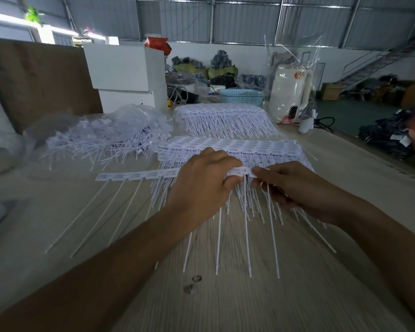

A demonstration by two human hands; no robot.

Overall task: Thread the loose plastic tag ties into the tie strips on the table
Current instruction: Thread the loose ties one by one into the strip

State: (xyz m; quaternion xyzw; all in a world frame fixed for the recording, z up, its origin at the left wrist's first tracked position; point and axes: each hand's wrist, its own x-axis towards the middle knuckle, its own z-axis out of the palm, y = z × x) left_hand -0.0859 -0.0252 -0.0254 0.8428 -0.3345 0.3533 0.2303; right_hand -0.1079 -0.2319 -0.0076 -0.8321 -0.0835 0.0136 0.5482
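- Head view: my left hand [201, 185] holds the white tie strip [139, 174] between curled fingers and thumb, just beside the round hole at the strip's right end.
- My right hand [290, 185] pinches the same end from the other side. A thin tie [271, 212] passes under its fingers; I cannot tell if it is already in the hole.
- The strip runs away to the left of my grip and lies flat on the table [225, 295], with long tails pointing toward me.
- Just behind my grip lies a stack of strips [237, 144]. The loose ties [101, 142] lie in a heap on a clear plastic bag, well apart to the left.
- I judge the strip very light and bendy, so it needs support close to the hole.
- The ties look thin, springy and smooth. I think it is best to take one near its tip, so it does not bend away.
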